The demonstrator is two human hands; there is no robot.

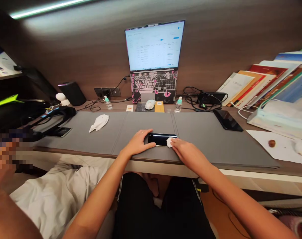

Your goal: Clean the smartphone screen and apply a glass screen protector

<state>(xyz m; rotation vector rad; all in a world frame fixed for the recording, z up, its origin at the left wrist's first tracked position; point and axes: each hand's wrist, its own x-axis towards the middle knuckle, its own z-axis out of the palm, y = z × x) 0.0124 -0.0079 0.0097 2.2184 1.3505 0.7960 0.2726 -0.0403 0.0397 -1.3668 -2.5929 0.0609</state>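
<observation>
A smartphone (159, 140) with a dark screen lies sideways on the grey desk mat (141, 121). At its left end, my left hand (139, 142) grips the phone, thumb along the near edge and fingers at the far edge. My right hand (183, 147) pinches a wad of white tissue (170, 142), pressed against the right end of the screen. Part of that end is hidden by the tissue and fingers. Another crumpled white tissue (99, 122) rests on the mat to the left.
Behind the mat stand a laptop (153, 84), a white mouse (150, 104) and two small spray bottles (108, 103) (178, 105). A black phone (227, 120), tissue pack (280, 116) and books (263, 83) are right. Another person's arm (6, 199) reaches in at left, near a black headset-like object (63, 116).
</observation>
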